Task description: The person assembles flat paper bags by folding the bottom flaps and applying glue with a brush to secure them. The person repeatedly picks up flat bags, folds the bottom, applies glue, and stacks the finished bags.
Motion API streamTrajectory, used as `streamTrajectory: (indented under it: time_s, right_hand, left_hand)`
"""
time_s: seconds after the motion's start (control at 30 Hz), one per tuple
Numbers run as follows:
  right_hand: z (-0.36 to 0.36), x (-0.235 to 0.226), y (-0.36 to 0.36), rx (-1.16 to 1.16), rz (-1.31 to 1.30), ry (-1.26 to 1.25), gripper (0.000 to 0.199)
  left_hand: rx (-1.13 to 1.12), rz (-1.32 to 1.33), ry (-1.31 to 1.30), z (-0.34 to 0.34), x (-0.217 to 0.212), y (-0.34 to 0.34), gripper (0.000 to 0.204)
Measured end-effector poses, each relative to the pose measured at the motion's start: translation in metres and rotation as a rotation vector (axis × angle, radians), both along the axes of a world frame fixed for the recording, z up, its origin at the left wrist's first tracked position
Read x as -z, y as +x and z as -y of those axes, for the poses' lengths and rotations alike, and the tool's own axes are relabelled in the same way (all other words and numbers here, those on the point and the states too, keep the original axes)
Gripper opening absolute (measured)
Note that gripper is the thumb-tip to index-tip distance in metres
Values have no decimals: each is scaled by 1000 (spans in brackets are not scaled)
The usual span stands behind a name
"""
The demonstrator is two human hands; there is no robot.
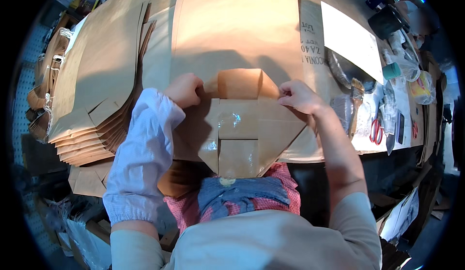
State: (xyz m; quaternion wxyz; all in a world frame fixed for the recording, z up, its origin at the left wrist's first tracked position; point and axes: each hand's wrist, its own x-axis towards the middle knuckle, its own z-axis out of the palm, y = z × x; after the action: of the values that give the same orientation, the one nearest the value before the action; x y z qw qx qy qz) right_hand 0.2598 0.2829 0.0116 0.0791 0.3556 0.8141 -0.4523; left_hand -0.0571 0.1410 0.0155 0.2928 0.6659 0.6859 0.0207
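A large brown paper bag point(237, 27) lies in front of me, its near end folded into a flattened bottom with pointed sides. Wet, shiny patches that look like glue point(236, 119) glisten on the folded panels. At the far side of that bottom, a flap point(238, 84) stands partly raised. My left hand point(185, 90) is closed on the left edge of the fold, its fingertips partly hidden. On the opposite edge, my right hand point(300, 96) pinches the paper between thumb and fingers. The bag's near end reaches over the table edge toward my lap.
To the left lies a fanned stack of paper bags point(106, 61), with string-tied bundles point(46, 100) beyond. At right are a white sheet point(351, 39), a dark round bowl point(346, 69), a brush point(357, 93), red-handled scissors point(376, 130) and a knife point(390, 141).
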Motion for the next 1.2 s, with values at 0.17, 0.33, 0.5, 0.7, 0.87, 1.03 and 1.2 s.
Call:
streamTrajectory:
  time_s: [0.17, 0.33, 0.5, 0.7, 0.87, 1.03, 1.2]
  right_hand:
    - [54, 12, 25, -266, -250, 897, 25]
    - [79, 6, 32, -357, -217, 955, 40]
    - [109, -13, 41, -506, -131, 805, 55]
    - [111, 0, 54, -229, -284, 630, 52]
    - [163, 17, 55, -81, -312, 742, 40]
    - [158, 26, 53, -10, -461, 750, 26]
    - [132, 16, 44, 221, -486, 552, 6]
  left_hand:
    - [82, -196, 648, 54, 18, 32, 11]
    - [110, -477, 598, 89, 16, 49, 38]
    - [321, -425, 479, 118, -11, 70, 47]
    - [176, 288, 282, 104, 7, 49, 54]
    - [324, 277, 266, 115, 15, 45, 43]
    - [309, 227, 294, 122, -1, 50, 45]
    - [-37, 381, 443, 118, 19, 49, 18]
